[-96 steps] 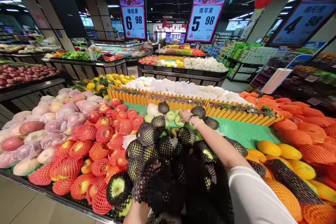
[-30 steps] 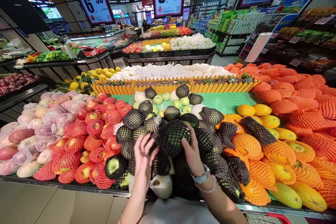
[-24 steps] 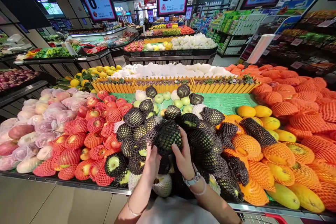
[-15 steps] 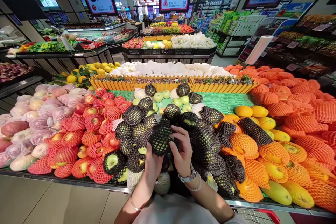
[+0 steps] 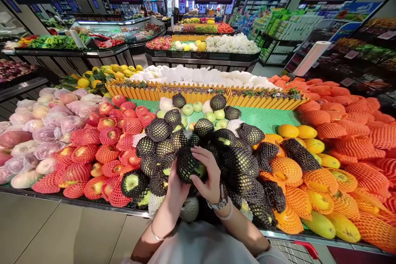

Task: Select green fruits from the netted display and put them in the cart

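Between my two hands, just above the pile, is a round green fruit in a black foam net [image 5: 186, 166]. My left hand [image 5: 177, 186] cups it from the left and below, its fingers mostly hidden behind the fruit. Curved over the right side, my right hand [image 5: 208, 173] has its fingers on top and its thumb in front. Dark green skin shows at the net's opening near that thumb. Around and beyond my hands lie many similar black-netted fruits [image 5: 241, 161]. A white-netted fruit [image 5: 189, 209] sits below my wrists.
Red-netted apples [image 5: 109, 136] are heaped to the left, with wrapped peach-coloured fruit [image 5: 46, 132] beyond. Orange-netted mangoes [image 5: 287, 169] lie right. A yellow picket-style divider [image 5: 192, 94] crosses behind. Near the stand's front right edge is a shopping cart [image 5: 305, 249].
The netted fruit has been turned in my hands and sits slightly lower. My right hand has wrapped further over it, fingers now across its top. The view has tipped a little downward.
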The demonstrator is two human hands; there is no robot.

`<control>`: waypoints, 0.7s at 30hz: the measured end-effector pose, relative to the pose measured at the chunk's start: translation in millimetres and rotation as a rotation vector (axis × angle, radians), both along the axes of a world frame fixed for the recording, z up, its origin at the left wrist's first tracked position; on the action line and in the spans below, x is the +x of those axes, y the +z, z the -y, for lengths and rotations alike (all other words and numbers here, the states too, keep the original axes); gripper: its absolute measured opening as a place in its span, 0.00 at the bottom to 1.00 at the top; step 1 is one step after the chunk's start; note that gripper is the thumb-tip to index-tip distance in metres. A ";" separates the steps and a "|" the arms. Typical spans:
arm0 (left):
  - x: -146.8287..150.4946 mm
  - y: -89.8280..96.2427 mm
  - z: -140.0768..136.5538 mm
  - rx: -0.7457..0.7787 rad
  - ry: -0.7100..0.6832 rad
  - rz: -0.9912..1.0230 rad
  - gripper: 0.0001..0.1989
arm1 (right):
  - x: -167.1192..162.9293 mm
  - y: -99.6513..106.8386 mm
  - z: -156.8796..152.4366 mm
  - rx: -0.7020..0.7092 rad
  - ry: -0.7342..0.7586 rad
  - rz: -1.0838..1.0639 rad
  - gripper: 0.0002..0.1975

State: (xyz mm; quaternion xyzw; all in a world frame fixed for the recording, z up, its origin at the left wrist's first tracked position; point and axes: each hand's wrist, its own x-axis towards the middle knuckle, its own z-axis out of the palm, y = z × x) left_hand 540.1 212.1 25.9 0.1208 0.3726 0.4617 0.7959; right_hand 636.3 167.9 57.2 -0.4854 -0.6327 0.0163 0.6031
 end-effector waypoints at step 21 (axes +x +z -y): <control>-2.9 14.2 -7.7 0.104 0.009 -0.071 0.19 | 34.4 30.7 23.0 -0.440 -0.075 0.814 0.30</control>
